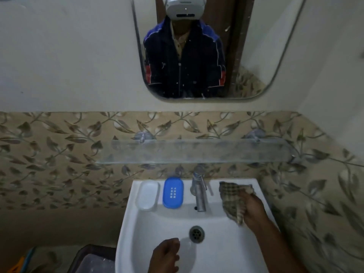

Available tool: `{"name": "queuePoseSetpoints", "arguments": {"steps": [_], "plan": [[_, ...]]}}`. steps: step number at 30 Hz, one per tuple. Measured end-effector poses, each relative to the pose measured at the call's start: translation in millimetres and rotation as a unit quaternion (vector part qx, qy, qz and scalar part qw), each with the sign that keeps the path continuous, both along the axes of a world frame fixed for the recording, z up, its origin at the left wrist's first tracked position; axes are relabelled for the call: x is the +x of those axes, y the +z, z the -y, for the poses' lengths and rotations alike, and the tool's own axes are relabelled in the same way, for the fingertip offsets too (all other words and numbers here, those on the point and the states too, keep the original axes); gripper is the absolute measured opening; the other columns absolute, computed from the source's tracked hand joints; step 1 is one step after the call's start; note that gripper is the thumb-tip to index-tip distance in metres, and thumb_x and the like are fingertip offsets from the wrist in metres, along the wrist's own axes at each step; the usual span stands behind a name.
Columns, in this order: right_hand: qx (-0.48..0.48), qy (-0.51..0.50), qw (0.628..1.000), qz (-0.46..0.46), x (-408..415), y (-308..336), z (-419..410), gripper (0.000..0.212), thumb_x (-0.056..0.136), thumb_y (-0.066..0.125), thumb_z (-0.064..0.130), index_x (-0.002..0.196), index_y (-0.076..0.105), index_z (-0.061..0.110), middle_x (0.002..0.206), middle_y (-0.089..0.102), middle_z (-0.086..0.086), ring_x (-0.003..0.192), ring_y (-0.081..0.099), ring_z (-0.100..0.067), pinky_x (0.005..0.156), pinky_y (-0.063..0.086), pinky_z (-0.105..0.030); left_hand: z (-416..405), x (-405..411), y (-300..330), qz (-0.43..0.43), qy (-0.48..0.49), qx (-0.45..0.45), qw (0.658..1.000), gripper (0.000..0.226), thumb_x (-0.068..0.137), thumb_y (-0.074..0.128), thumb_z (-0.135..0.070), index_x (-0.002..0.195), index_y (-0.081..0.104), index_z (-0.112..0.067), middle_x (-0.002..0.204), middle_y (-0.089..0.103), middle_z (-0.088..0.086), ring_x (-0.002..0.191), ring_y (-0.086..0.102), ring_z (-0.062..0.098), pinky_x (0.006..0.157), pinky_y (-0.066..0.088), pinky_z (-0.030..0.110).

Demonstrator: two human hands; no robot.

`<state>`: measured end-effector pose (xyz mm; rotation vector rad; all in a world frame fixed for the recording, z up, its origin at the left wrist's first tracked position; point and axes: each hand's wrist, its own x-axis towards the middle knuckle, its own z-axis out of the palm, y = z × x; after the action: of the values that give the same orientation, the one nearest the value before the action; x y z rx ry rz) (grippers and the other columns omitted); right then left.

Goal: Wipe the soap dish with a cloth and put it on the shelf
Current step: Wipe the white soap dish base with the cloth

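A blue soap dish with small drain holes lies on the back ledge of the white sink, left of the tap. Beside it on the left lies a clear, whitish tray or lid. My right hand grips a checked brown cloth at the sink's right rim. My left hand hovers over the basin near the drain with its fingers loosely curled, holding nothing. Above the sink a glass shelf juts from the leaf-patterned wall, with nothing on it.
A chrome tap stands at the middle of the ledge, between the dish and the cloth. The drain sits in the basin. A mirror hangs above the shelf. A dark bin with a pale lid stands lower left.
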<state>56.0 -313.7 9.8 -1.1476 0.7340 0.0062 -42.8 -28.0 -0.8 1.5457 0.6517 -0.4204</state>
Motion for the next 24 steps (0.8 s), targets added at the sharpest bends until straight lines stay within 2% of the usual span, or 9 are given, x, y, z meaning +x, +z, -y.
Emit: {"name": "queuePoseSetpoints", "arguments": {"steps": [3,7,10,12,15,17,20,22,24], "plan": [[0.074,0.04,0.996,0.019,23,1,14,0.024,0.099,0.047,0.008,0.107,0.063,-0.008,0.09,0.07,-0.023,0.076,0.07,-0.034,0.067,0.061,-0.038,10,0,-9,0.02,-0.014,-0.013,1.0,0.008,0.09,0.072,-0.019,0.091,0.073,-0.012,0.092,0.073,0.012,0.084,0.069,0.032,0.064,0.053,0.029],[0.085,0.052,0.994,0.035,41,-6,22,0.023,0.1,0.044,0.004,0.116,0.054,-0.011,0.1,0.064,-0.031,0.085,0.063,-0.042,0.073,0.057,-0.054,18,-1,-14,0.025,-0.01,-0.004,1.0,0.008,0.089,0.071,-0.013,0.089,0.076,-0.007,0.093,0.075,0.019,0.086,0.072,0.038,0.088,0.055,0.041],[0.096,0.06,0.993,0.027,47,-13,21,0.03,0.101,0.043,0.004,0.125,0.051,-0.013,0.107,0.062,-0.031,0.088,0.062,-0.039,0.067,0.06,-0.044,21,-1,-15,0.015,-0.008,-0.013,1.0,0.009,0.09,0.071,-0.013,0.09,0.076,-0.006,0.093,0.075,0.02,0.087,0.071,0.039,0.093,0.054,0.045],[0.081,0.064,0.994,0.023,50,-17,18,0.032,0.1,0.047,0.005,0.126,0.052,-0.014,0.109,0.063,-0.029,0.091,0.064,-0.038,0.073,0.06,-0.041,24,1,-18,0.017,-0.005,-0.01,1.0,0.011,0.089,0.072,-0.015,0.092,0.077,-0.006,0.092,0.075,0.018,0.085,0.072,0.038,0.092,0.054,0.043],[-0.029,0.063,0.997,-0.02,57,-26,14,0.039,0.091,0.067,0.011,0.123,0.059,-0.009,0.118,0.066,-0.027,0.106,0.064,-0.039,0.097,0.052,-0.047,30,2,-23,0.017,-0.01,0.0,1.0,0.013,0.088,0.073,-0.021,0.091,0.077,-0.009,0.092,0.075,0.016,0.084,0.072,0.035,0.094,0.055,0.044],[-0.161,0.048,0.984,-0.052,59,-30,12,0.04,0.083,0.077,0.015,0.117,0.066,-0.003,0.118,0.068,-0.022,0.107,0.064,-0.037,0.097,0.051,-0.043,32,3,-22,0.014,-0.01,0.003,1.0,0.014,0.088,0.073,-0.021,0.092,0.076,-0.008,0.092,0.075,0.017,0.082,0.072,0.034,0.094,0.055,0.045],[-0.242,0.005,0.969,-0.042,57,-30,8,0.024,0.079,0.08,0.019,0.099,0.07,0.01,0.112,0.072,-0.017,0.096,0.066,-0.032,0.088,0.052,-0.036,36,5,-22,0.009,-0.005,0.002,1.0,0.015,0.088,0.073,-0.022,0.092,0.076,-0.008,0.09,0.075,0.014,0.082,0.072,0.031,0.08,0.059,0.039],[-0.308,-0.02,0.951,-0.027,56,-31,7,0.039,0.077,0.083,0.018,0.11,0.068,0.005,0.119,0.069,-0.018,0.103,0.065,-0.033,0.086,0.049,-0.031,40,6,-20,-0.004,0.002,-0.006,1.0,0.015,0.089,0.072,-0.025,0.092,0.075,-0.011,0.091,0.074,0.01,0.083,0.071,0.029,0.066,0.055,0.031],[-0.344,-0.047,0.938,-0.009,52,-32,8,0.058,0.077,0.082,0.014,0.13,0.06,0.003,0.13,0.064,-0.018,0.118,0.06,-0.034,0.095,0.046,-0.032,45,7,-18,-0.015,0.01,-0.024,1.0,0.015,0.091,0.07,-0.026,0.092,0.074,-0.012,0.094,0.073,0.011,0.087,0.069,0.029,0.064,0.052,0.03]]}}
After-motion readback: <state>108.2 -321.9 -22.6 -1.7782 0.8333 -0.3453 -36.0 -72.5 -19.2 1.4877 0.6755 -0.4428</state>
